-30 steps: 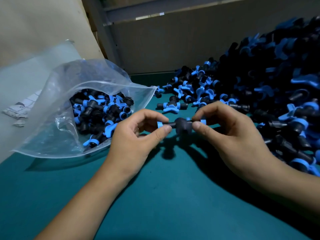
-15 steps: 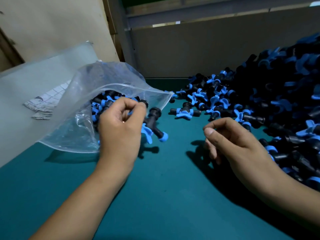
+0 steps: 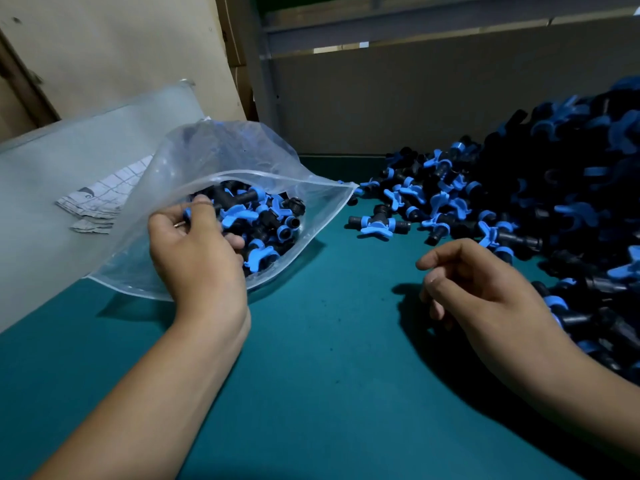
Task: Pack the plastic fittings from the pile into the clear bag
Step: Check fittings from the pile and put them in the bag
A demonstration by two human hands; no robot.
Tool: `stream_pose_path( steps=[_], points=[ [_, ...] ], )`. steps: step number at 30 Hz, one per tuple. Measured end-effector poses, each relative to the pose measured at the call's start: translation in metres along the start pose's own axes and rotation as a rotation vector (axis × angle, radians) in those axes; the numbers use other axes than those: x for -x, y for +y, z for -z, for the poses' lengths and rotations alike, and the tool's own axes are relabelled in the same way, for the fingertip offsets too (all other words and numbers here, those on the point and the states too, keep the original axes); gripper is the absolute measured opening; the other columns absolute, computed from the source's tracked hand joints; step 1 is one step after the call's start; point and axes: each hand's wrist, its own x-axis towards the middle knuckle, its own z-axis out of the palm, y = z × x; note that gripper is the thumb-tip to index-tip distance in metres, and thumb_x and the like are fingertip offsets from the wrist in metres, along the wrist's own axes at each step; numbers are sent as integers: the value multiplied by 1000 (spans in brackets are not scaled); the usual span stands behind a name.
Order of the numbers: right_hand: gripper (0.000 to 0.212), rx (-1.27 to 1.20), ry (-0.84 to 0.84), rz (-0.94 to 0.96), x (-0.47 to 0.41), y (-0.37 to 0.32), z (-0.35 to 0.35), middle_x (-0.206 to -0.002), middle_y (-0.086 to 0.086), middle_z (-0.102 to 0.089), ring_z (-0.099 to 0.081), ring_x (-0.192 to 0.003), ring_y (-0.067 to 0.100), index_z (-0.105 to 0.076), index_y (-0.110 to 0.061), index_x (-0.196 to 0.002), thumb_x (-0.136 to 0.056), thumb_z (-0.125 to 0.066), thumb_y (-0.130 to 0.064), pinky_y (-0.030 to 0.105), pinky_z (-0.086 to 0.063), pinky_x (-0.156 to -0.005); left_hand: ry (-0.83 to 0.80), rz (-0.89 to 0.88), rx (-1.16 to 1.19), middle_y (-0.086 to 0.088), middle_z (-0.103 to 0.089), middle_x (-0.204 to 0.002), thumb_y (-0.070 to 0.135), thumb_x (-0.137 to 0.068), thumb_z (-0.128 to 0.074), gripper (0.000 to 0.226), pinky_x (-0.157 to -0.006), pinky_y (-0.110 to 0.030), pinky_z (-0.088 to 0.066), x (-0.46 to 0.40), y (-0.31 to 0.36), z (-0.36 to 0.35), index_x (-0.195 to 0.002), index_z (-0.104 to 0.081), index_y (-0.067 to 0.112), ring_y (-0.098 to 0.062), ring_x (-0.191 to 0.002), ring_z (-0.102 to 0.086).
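On the bench (image 3: 329, 341), right of the clear bag (image 3: 194, 188), the right hand (image 3: 485, 285) hangs loosely curled, empty. Nearest loose fitting (image 3: 377, 221) lies just ahead-left, long axis crosswise. Left hand (image 3: 197, 258) at bag mouth; grip contents unclear.

Black fittings (image 3: 540, 216) with bright blue collars and wings; clear bag (image 3: 214, 161), colourless, tinged blue at the top; teal-green table (image 3: 329, 358); folded paper (image 3: 104, 199), white with a grey grid; beige wall (image 3: 114, 46).
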Motion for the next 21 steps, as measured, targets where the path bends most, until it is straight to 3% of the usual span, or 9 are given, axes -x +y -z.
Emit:
stream_pose_path(
  steps=[4,7,10,13,15,17,18,19,21],
  points=[
    [8,54,39,-28,2,-3,2,-81,-2,-68,-63,-68,12,-65,-33,-100,-100,-59,-27,35,-50,-65,-107,39,-127,2,-65,-88,18,-107,-52,7,-45,-25,-48,-2,-6,0,-103,-56,22,-11,-66,-67],
    [5,246,92,-26,4,-5,3,-90,-14,-66,-62,-76,8,-61,-37,-102,-99,-59,-33,25,-48,-64,-168,21,-273,7,-67,-97,10,-105,-51,21,-72,-36,-62,-5,-8,4,-120,-63,21,-4,-74,-71],
    [24,815,185,98,8,-6,1,-110,-6,-58,-51,-108,20,-57,-25,-113,-95,-57,-42,38,-42,-88,-146,-148,-497,3,-63,-121,10,-98,-54,33,-102,-40,-53,-4,-3,6,-128,-63,21,-18,-107,-67],
    [54,1204,149,-11,5,-7,0,-147,23,-45,-30,-143,40,-52,-17,-130,-96,-44,-58,54,-28,-114,-67,-290,-609,4,-48,-124,12,-94,-54,33,-101,-25,-37,5,2,6,-126,-61,15,-22,-118,-57],
    [71,1294,60,-187,-1,-8,5,-164,29,-24,-14,-156,43,-39,-17,-148,-97,-26,-65,55,-19,-123,-37,-357,-605,3,-50,-126,10,-93,-53,35,-98,-19,-34,10,5,5,-127,-63,15,-16,-115,-53],
    [71,1316,17,-258,-5,-8,10,-164,30,-23,-23,-153,43,-39,-17,-145,-97,-18,-66,54,-26,-121,-54,-446,-579,1,-60,-126,8,-91,-53,37,-100,-24,-41,16,7,5,-122,-69,18,-14,-111,-57],
    [65,1326,14,-247,-6,-8,11,-157,28,-33,-35,-144,42,-46,-18,-132,-97,-19,-65,53,-35,-114,-76,-492,-572,0,-67,-120,7,-90,-53,36,-99,-31,-45,19,8,5,-117,-72,19,-18,-108,-61],
    [56,1335,25,-210,-5,-9,11,-143,22,-44,-46,-128,39,-48,-19,-116,-97,-22,-64,51,-41,-104,-103,-534,-567,2,-71,-111,7,-89,-52,34,-94,-37,-49,23,8,5,-110,-75,21,-22,-102,-64],
    [41,1326,55,-115,-3,-10,9,-114,9,-49,-50,-104,32,-40,-21,-98,-97,-30,-61,47,-44,-89,-184,-588,-532,6,-73,-91,6,-87,-51,32,-77,-39,-50,28,8,4,-94,-77,24,-23,-84,-66]
  ],
)
